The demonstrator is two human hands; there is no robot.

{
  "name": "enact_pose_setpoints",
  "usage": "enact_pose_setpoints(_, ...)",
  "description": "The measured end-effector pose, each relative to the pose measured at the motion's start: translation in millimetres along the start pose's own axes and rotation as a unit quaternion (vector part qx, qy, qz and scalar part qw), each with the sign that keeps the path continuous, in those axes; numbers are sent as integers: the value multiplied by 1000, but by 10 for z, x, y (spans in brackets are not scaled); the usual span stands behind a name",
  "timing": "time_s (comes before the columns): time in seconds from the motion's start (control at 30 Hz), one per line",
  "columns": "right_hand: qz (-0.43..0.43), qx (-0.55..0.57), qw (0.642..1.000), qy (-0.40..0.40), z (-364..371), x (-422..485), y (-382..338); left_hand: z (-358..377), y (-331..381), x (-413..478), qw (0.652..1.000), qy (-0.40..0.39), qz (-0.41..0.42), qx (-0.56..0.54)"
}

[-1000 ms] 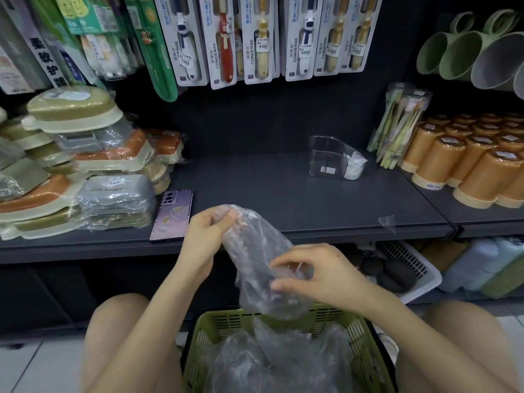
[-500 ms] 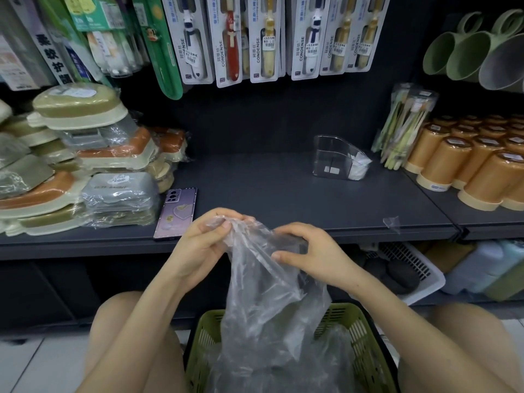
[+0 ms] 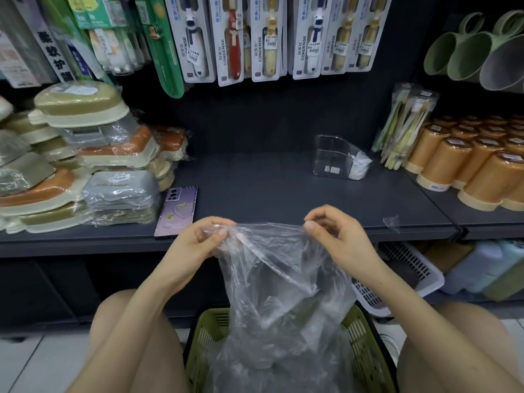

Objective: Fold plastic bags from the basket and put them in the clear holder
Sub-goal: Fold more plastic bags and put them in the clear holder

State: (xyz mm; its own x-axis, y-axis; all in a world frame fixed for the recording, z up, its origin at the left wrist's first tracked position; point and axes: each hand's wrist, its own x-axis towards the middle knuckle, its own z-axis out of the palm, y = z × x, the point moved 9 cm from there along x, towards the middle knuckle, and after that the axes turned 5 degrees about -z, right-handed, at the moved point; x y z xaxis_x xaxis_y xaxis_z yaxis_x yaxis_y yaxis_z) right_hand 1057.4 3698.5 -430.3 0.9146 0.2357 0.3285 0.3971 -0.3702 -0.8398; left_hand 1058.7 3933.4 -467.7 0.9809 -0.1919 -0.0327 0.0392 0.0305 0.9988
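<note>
The plastic bag hangs straight above the basket. Its top edge is stretched level between the two hands, and its lower part droops into the basket onto the crumpled bags heaped there.

The step in hand looks like spreading the bag out before the first fold. To do it well, draw the top edge taut so both corners line up, then lift until the tail clears the heap and cannot snag. A light shake should drop the creases and let trapped air out. The film is thin and slippery, so small firm pinches at the corners will serve better than a fistful.

The left hand holds the left end, its fingers closed narrowly on the film against the thumb. The right hand pinches the right end the same way, its other fingers loosely curled.

The clear holder stands on the shelf, beyond the basket and to its right, well apart from both hands.
</note>
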Motion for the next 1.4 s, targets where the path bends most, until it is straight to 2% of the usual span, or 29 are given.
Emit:
enact_pose_setpoints(0.13, -69, -85, 994, 3, 16, -163, -86, 10, -31, 47, 999, 36, 7, -38)
enact_pose_setpoints(0.23, -126, -204, 970, -32, 163, -284, -92, -7, -49, 85, 996, 52, 7, -71)
enact_pose_setpoints(0.4, -135, -322, 935, -65, 364, -327, 72, -58, -36, 125, 992, 71, 10, -107)
enact_pose_setpoints(0.5, -110, -289, 949, -66, 347, -265, 106, -122, -46, 131, 993, 78, 7, -90)
enact_pose_setpoints(0.57, -73, -212, 972, -67, 254, -216, 120, -210, -23, 123, 993, 95, 10, -68)
enact_pose_setpoints(0.67, 13, -61, 996, -59, 61, -158, 150, -385, 26, 119, 990, 135, 23, 33)
enact_pose_setpoints(0.73, 35, -11, 998, -42, -54, -117, 106, -409, 59, 133, 984, 123, 30, 128)
enact_pose_setpoints(0.8, 44, -10, 999, -30, -139, -73, 54, -347, 46, 147, 977, 72, 13, 202)
enact_pose_setpoints(0.9, 44, -78, 996, -30, -268, -15, -3, -355, 61, 134, 966, 24, -14, 259)
enact_pose_setpoints(1.0, 26, -138, 988, -56, -304, 18, -129, -486, 266, 112, 962, 43, -12, 269)
enact_pose_setpoints(1.07, 8, -157, 984, -81, -229, 50, -265, -385, 500, 84, 972, 41, 14, 229)
enact_pose_setpoints(1.13, -13, -159, 982, -104, -101, 106, -407, 10, 694, 67, 973, -9, 40, 227)
enact_pose_setpoints(1.2, -31, -144, 983, -111, 2, 179, -524, 522, 732, 66, 956, -65, 64, 279)
enact_pose_setpoints(1.27, -38, -116, 987, -103, 36, 238, -593, 870, 708, 78, 953, -87, 90, 276)
enact_pose_setpoints(1.33, -30, -82, 993, -84, -5, 256, -586, 953, 658, 115, 970, -66, 106, 207)
enact_pose_setpoints(1.4, -18, -33, 998, -56, -76, 223, -532, 842, 619, 140, 980, -3, 129, 153)
